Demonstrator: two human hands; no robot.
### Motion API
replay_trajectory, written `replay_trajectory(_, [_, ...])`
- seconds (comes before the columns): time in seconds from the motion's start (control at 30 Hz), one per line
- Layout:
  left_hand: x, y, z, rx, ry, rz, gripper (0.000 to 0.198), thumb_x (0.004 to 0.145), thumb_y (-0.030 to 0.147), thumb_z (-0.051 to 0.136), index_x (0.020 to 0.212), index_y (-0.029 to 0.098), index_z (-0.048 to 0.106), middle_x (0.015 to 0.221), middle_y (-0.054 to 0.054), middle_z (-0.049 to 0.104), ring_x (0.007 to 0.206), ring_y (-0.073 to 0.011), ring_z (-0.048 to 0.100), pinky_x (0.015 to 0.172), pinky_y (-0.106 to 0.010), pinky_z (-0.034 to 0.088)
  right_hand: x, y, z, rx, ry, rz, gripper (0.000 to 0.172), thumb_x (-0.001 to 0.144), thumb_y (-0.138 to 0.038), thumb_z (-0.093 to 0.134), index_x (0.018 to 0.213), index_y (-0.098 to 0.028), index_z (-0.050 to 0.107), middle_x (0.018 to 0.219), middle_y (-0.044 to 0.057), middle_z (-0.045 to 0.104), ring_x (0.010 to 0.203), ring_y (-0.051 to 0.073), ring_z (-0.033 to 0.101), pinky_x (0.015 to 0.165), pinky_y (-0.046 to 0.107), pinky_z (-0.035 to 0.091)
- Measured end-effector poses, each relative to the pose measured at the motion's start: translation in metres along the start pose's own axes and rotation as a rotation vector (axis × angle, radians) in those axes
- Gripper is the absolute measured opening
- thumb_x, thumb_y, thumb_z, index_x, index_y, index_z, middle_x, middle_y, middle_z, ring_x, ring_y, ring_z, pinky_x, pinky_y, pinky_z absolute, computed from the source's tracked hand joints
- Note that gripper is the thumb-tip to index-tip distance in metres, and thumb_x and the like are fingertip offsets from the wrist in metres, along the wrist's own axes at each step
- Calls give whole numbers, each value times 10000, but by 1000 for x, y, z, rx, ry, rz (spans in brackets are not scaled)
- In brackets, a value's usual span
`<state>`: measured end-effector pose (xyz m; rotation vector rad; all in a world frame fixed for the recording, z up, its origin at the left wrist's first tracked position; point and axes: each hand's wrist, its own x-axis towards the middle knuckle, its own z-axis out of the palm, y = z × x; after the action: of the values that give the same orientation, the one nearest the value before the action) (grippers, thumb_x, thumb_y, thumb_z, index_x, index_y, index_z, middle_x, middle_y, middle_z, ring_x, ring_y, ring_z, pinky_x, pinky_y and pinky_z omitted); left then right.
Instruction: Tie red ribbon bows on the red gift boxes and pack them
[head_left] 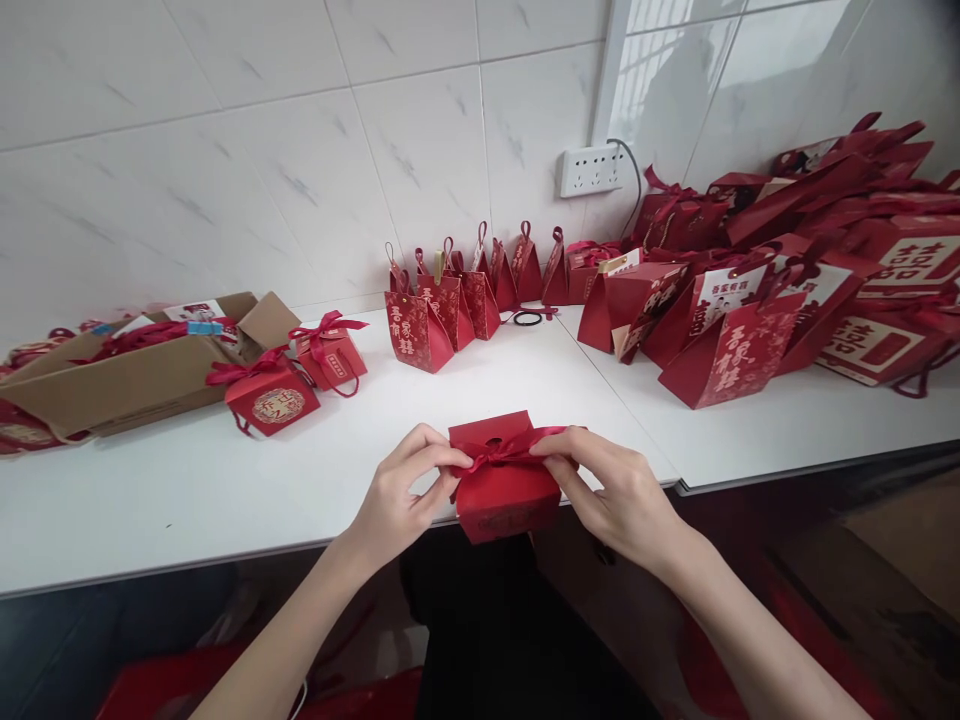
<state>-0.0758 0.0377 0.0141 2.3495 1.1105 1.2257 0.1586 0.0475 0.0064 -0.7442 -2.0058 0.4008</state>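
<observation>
A red gift box sits at the front edge of the white table, its near end reaching over the edge. Across its top runs a dark red ribbon, looped into a bow with a knot in the middle. My left hand pinches the bow's left side between thumb and fingers. On the other side, my right hand pinches the right loop of the same ribbon. The ribbon's ends are partly hidden behind my fingers.
Two bow-tied red boxes stand left, beside a cardboard carton full of red items. Triangular red boxes line the wall. More red boxes are heaped at right. A power strip is on the tiled wall.
</observation>
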Motion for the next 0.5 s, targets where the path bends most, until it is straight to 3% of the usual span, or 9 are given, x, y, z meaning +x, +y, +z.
replay_trajectory(0.2, [-5,9,-1,-66,-44,-171,140,864,147,497,877,193,628,761,-22,600,689,-127,544,627,-247,443,5,-6,0,22,44,53,174,881,-94,444,906,-198,581,794,34,614,732,147,575,648,269,476])
replay_trajectory(0.33, [-2,14,0,-177,-57,-297,138,867,255,513,843,181,627,793,-42,594,744,-154,557,638,-258,452,5,-10,1,90,29,218,183,893,-155,455,935,-217,622,773,23,621,689,144,567,608,263,464])
replay_trajectory(0.5, [2,20,6,-238,25,-471,243,872,336,525,696,177,574,695,-7,541,648,-121,503,598,-237,431,0,-18,3,229,24,376,204,902,-228,470,957,-238,667,878,40,651,775,161,601,620,265,468])
